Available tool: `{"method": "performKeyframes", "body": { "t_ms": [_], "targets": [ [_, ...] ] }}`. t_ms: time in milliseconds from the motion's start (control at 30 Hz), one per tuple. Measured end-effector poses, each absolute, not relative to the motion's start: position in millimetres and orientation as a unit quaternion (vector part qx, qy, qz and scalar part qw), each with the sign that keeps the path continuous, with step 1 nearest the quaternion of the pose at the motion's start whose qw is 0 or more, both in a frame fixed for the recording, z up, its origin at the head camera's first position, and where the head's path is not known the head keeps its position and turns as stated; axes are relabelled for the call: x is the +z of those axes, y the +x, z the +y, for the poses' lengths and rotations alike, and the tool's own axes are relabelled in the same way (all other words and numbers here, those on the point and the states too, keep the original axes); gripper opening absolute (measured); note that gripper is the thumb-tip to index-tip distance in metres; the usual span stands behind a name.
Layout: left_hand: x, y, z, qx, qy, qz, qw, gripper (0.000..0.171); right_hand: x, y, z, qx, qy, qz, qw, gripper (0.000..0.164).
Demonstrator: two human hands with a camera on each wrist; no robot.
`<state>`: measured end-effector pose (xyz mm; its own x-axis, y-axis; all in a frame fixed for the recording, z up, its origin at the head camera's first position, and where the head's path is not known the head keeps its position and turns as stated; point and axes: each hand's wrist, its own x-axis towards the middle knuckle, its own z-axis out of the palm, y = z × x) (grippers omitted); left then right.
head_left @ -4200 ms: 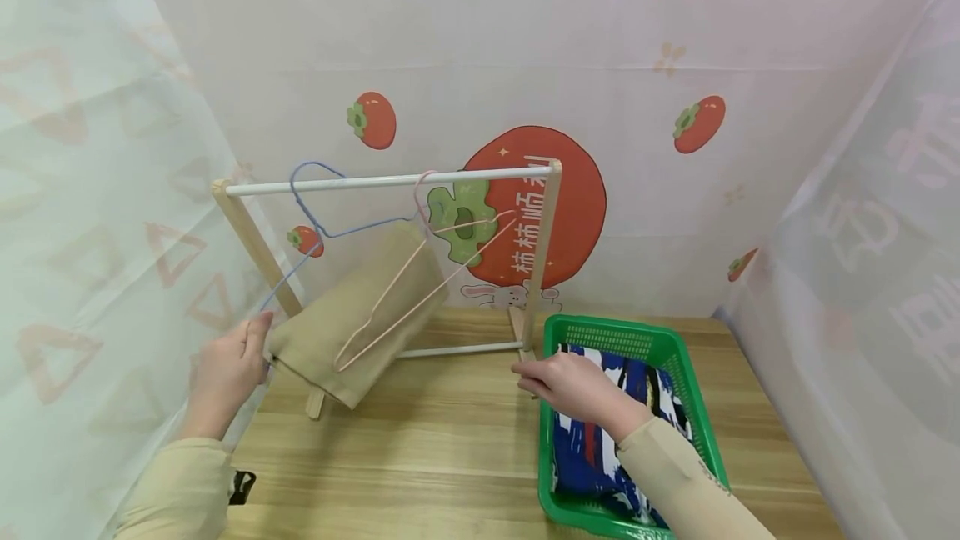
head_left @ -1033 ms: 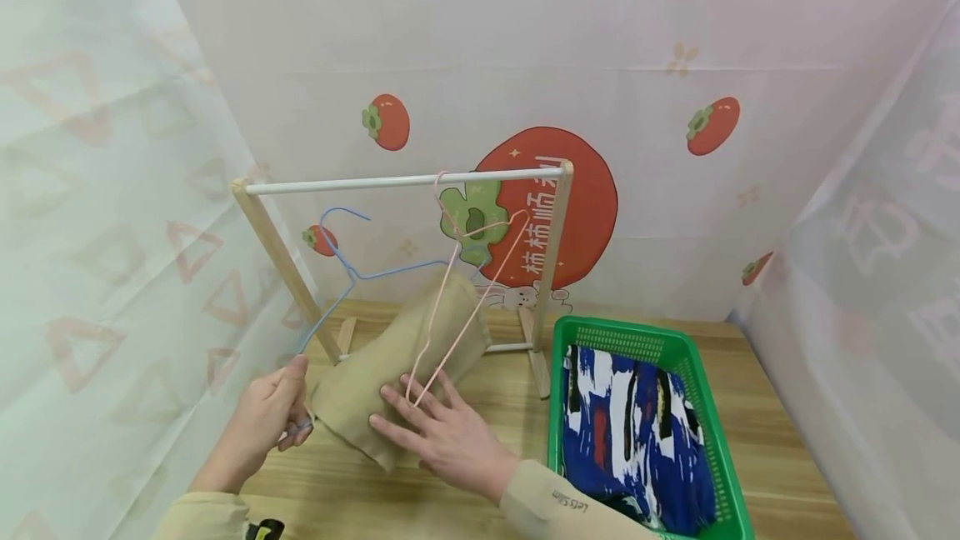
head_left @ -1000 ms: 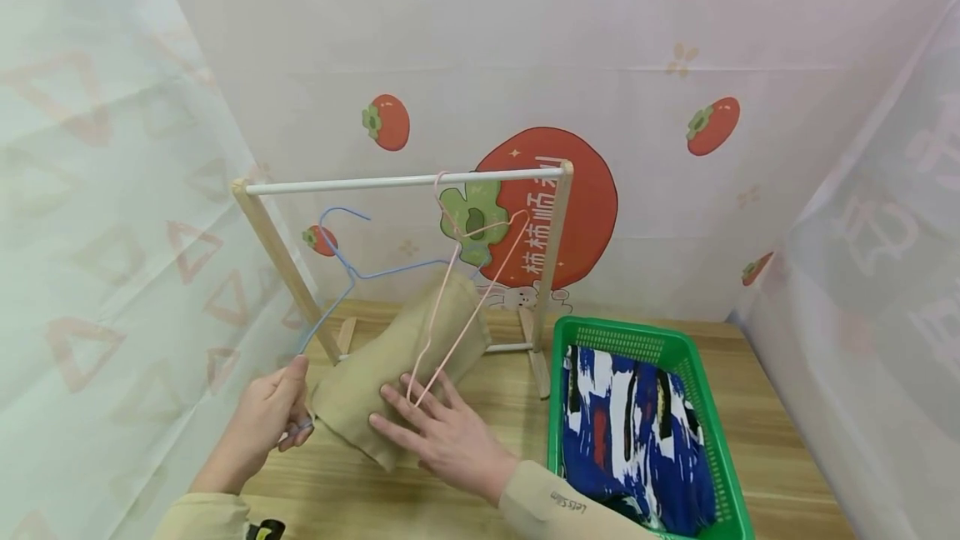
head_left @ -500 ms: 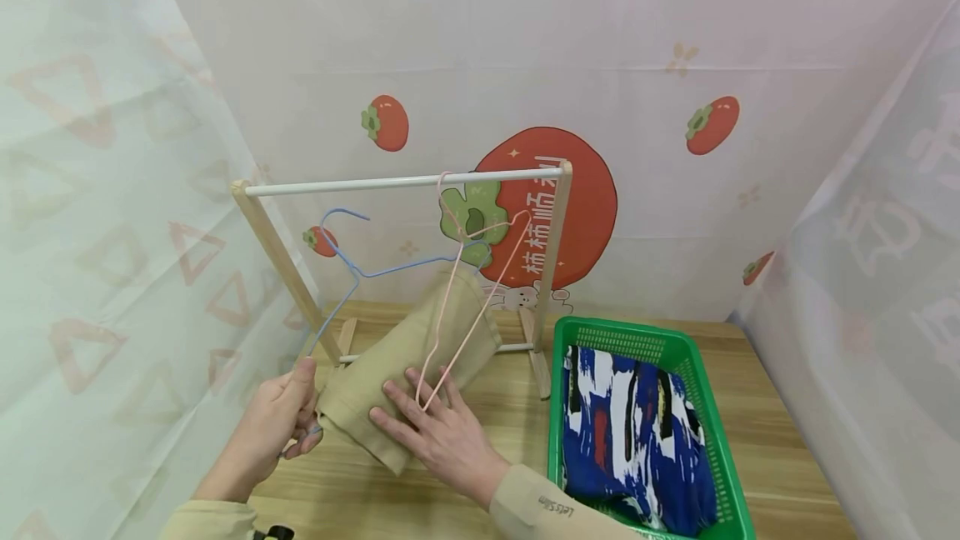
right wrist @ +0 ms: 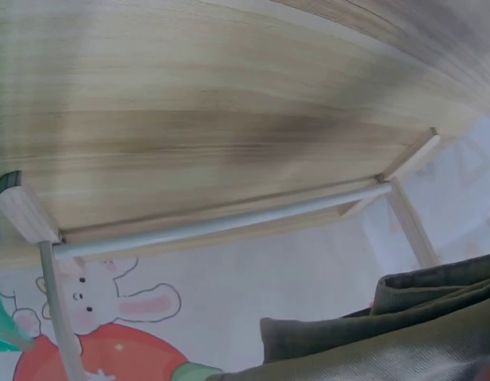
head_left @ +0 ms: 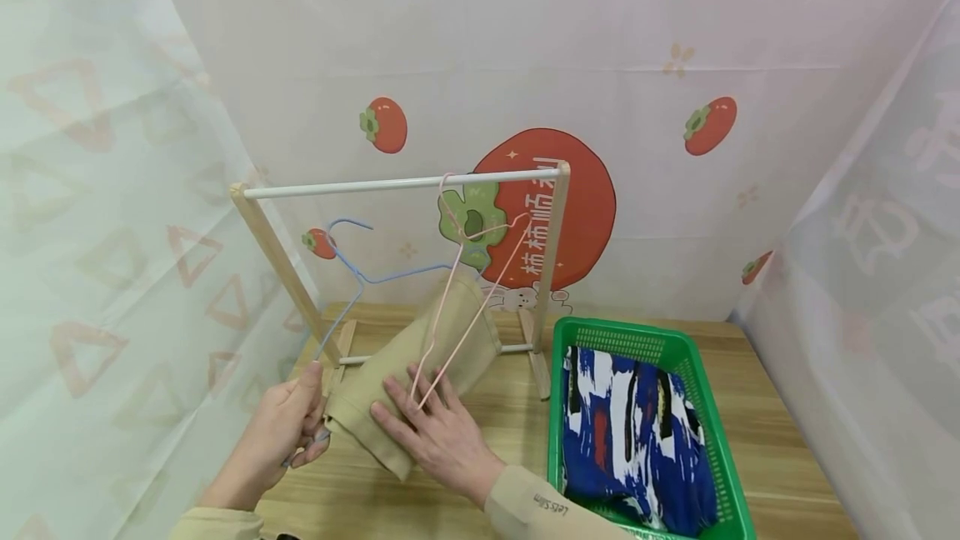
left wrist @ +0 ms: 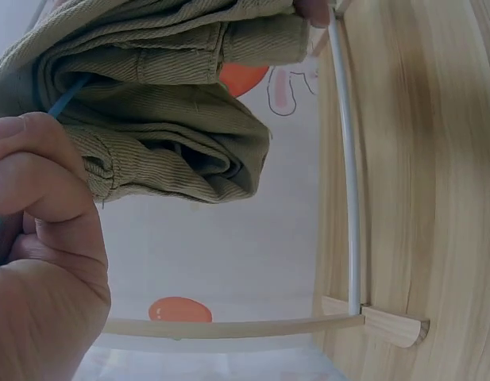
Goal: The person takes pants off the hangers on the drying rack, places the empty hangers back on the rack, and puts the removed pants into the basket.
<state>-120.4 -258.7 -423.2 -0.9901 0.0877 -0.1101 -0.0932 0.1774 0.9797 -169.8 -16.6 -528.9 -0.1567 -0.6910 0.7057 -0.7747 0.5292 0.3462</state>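
Observation:
My left hand point(head_left: 281, 432) holds the lower left corner of a blue wire hanger point(head_left: 405, 273). The hanger's hook is off the rack's rail, tilted below it. Folded khaki trousers point(head_left: 367, 386) lie over the hanger, and in the left wrist view the blue wire runs into the trousers' folds point(left wrist: 169, 135). My right hand point(head_left: 446, 440) rests with spread fingers on the front of the cloth. A pink hanger point(head_left: 438, 307) hangs on the rail, its lower corner against the right fingers. The left palm is hidden in the head view.
The rack has a white top rail point(head_left: 360, 187) and wooden posts point(head_left: 281, 265), and stands on the wooden table point(head_left: 465, 494). To the right is a green basket point(head_left: 558, 407) with a folded blue, white and red cloth point(head_left: 622, 440). Printed sheets point(head_left: 600, 40) wall the sides and back.
The blue hanger's hook came off the rail and dropped below it. My right hand moved from beside the basket onto the trousers. Lately the left hand shifted slightly right and down.

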Motion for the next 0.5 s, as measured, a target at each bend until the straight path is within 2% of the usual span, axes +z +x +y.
{"method": "performKeyframes", "body": {
  "t_ms": [167, 333, 500],
  "targets": [
    [-424.8, -120.0, -256.5, 0.650, -0.005, 0.756, 0.073, 0.067, -527.0, -169.9, -16.0, 0.056, 0.488, -0.747, 0.448, 0.068],
    [-425.8, -118.9, -256.6, 0.660, -0.009, 0.747, 0.076, 0.070, -526.3, -168.3, -14.2, 0.067, 0.492, -0.745, 0.445, 0.064],
    [-426.3, -119.3, -256.3, 0.673, -0.005, 0.736, 0.074, 0.065, -525.4, -166.6, -11.5, 0.076, 0.489, -0.746, 0.446, 0.059]
  ]
}}
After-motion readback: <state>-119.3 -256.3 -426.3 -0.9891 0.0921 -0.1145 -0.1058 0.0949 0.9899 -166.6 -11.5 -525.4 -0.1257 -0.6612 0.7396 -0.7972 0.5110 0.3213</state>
